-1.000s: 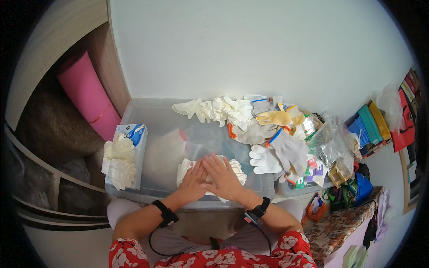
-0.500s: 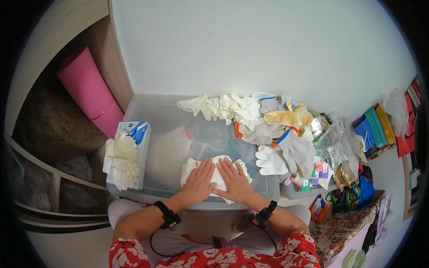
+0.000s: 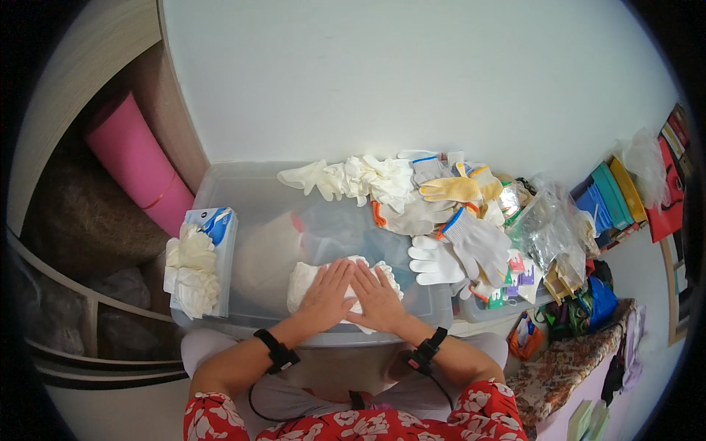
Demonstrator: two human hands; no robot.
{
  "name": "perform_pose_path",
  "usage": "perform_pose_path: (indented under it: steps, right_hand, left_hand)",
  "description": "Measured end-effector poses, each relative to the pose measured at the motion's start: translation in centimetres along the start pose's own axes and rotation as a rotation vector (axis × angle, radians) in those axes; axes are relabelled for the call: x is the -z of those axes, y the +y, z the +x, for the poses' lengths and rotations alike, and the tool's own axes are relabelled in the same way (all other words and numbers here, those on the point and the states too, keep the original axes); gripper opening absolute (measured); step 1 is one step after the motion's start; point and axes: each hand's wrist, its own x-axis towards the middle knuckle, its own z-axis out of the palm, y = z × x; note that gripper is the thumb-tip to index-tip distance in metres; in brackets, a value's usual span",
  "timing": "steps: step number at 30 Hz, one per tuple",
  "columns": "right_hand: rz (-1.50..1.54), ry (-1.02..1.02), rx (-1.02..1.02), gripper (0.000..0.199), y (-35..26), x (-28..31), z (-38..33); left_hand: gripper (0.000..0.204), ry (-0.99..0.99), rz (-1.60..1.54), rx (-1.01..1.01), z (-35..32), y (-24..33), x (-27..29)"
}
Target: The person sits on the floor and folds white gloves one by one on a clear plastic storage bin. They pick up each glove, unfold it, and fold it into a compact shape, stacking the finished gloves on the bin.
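Both hands lie flat on a stack of white disposable-looking gloves near the front edge of a translucent plastic bin's lid. My left hand has its fingers stretched out together, pointing away from me. Beside it, my right hand is also laid out flat, its fingertips close to those of the left. Neither hand is wrapped round anything; they cover most of the stack. A blue and white box stands at the lid's left end, with crumpled white gloves on top.
Loose white gloves lie along the lid's back edge. Knit work gloves with coloured cuffs heap at the right, beside clear plastic bags. A pink roll leans in the open cupboard at left. The wall rises behind.
My right hand has shifted slightly left, so the fingertips of both hands now nearly meet over the stack. The whole view has shifted a little.
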Motion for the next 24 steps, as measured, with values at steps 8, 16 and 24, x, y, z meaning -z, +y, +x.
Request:
perform_pose_path:
  steps: [8, 16, 24]
  right_hand:
    - [0.024, 0.040, -0.002, 0.093, 0.18, 0.19, -0.41]
    - [-0.029, 0.043, 0.001, 0.094, 0.50, 0.73, -0.73]
    - [-0.001, 0.037, 0.010, 0.094, 0.68, 0.55, -0.79]
  left_hand:
    - [0.075, -0.055, 0.006, -0.016, -0.61, -1.06, -0.35]
    - [0.076, -0.111, 0.055, 0.035, -0.56, -0.57, -0.18]
    - [0.076, -0.109, 0.044, 0.030, -0.71, -0.88, -0.42]
